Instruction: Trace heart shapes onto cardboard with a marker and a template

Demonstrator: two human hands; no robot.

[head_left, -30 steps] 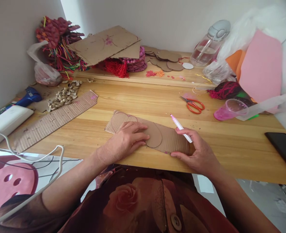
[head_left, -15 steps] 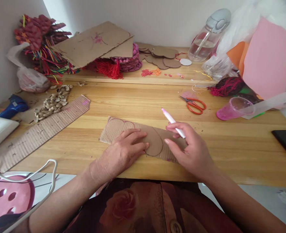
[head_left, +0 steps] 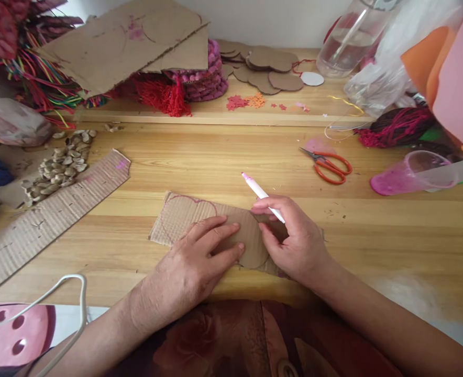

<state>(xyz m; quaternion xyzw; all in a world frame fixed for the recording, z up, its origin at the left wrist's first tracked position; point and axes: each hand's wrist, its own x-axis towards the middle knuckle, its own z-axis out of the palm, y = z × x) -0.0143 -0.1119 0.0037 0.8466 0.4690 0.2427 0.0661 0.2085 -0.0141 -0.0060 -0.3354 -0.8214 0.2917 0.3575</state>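
A corrugated cardboard piece (head_left: 186, 212) with a curved, lobed outline drawn on its left part lies in front of me. On its right part rests a smooth cardboard cutout (head_left: 252, 243) with a rounded edge. My left hand (head_left: 194, 259) lies over both with fingers spread, fingertips on the cutout. My right hand (head_left: 296, 238) grips a white marker (head_left: 258, 189), its pinkish tip pointing up and left, away from the cardboard. The right thumb and fingertips are at the cutout's right edge; whether they touch it, I cannot tell.
Red-handled scissors (head_left: 331, 166) and a pink-stained plastic cup (head_left: 392, 173) are at the right. A long cardboard strip (head_left: 58, 217) and a pile of shells (head_left: 64, 162) lie left. Stacked cardboard cutouts (head_left: 271, 58) and a water bottle (head_left: 341, 50) stand on the back ledge.
My right hand has moved left with the marker, closer to the cutout's edge. My left hand stays on the cardboard. The view has shifted closer and downward.
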